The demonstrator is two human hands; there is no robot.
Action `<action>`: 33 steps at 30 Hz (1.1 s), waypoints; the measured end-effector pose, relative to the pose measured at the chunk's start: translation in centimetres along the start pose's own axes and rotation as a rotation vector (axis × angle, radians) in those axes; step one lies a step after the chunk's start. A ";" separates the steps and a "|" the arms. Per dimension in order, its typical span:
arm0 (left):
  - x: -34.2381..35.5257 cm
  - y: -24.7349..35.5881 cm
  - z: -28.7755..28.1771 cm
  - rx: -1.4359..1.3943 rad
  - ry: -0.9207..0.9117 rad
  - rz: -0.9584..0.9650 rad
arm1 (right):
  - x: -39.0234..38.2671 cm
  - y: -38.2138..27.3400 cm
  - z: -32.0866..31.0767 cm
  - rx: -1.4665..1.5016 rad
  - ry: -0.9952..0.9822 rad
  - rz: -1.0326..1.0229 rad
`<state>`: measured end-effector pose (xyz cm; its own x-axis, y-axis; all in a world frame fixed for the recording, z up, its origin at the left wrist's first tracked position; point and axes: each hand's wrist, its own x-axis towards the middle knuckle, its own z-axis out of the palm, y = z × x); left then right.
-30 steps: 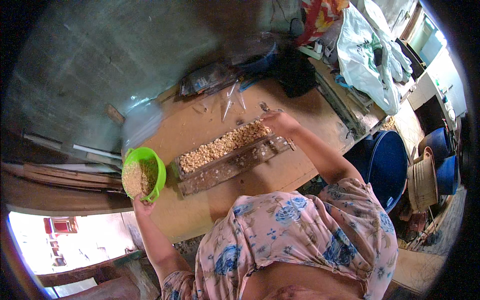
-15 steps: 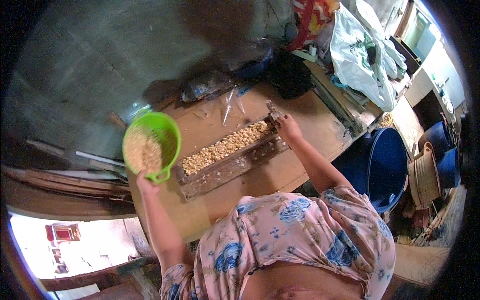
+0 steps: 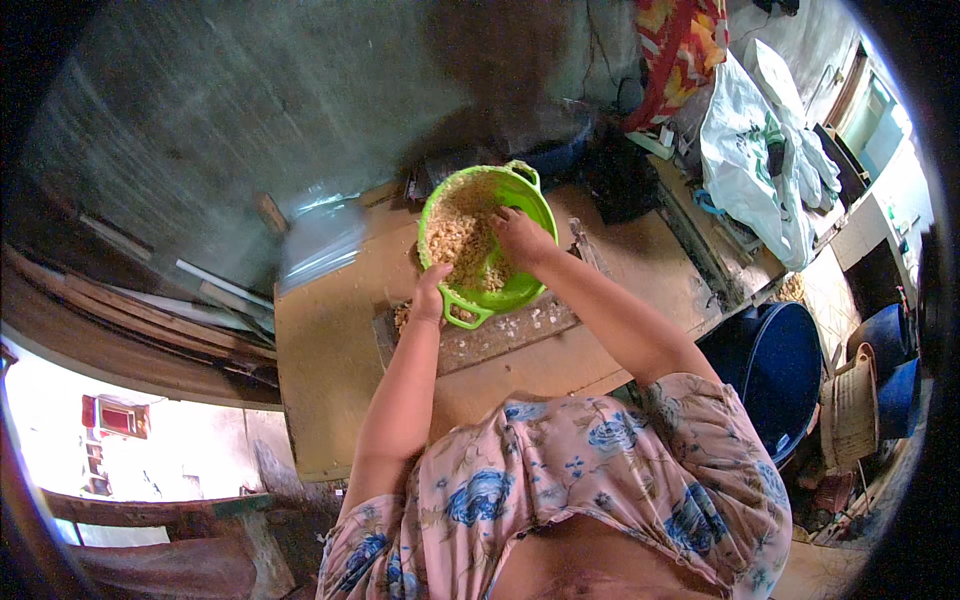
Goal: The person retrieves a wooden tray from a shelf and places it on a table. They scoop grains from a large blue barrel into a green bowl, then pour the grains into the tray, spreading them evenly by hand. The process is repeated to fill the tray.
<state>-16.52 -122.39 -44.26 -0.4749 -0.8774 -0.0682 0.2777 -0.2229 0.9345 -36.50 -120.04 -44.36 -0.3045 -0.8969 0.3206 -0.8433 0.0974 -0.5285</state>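
Note:
A green plastic basin [image 3: 521, 288] with two handles is held over a long, narrow wooden mould [image 3: 535, 325], hiding most of the pale, crumbly pieces inside the mould. My left hand [image 3: 432, 292] grips the basin at its lower left rim beside a handle. Inside the basin is a heap of pale puffed or chopped pieces [image 3: 455, 225]. My right hand [image 3: 521, 234] reaches into it from the right, fingers curled among the pieces; what they hold is hidden.
The wooden table [image 3: 310, 370] runs under the mould, with clear plastic sheets [image 3: 318, 249] at its back left and dark bags [image 3: 617, 175] behind. White sacks [image 3: 750, 150] hang at the right. Blue tubs [image 3: 765, 370] and a woven basket [image 3: 851, 405] stand lower right. Planks [image 3: 140, 315] line the left.
The basin has moved from the left to over the mould, raised in my left hand. My right hand has left the mould's right end and is now inside the basin.

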 end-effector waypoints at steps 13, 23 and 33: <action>-1.5 -2.9 2.8 0.010 0.001 0.472 | -4.4 -8.7 1.0 2.009 -0.233 0.726; 0.4 -5.1 1.7 -0.190 0.175 0.187 | -2.6 -5.2 -1.5 1.976 -0.090 0.746; 1.3 -6.6 -1.0 -0.403 0.219 0.229 | -3.0 10.9 -2.1 1.688 0.207 0.542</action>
<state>-18.13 -122.50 -50.84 -0.1903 -0.9817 0.0105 0.6744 -0.1229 0.7281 -45.68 -115.38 -49.47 -0.5236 -0.8417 -0.1318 0.6433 -0.2892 -0.7088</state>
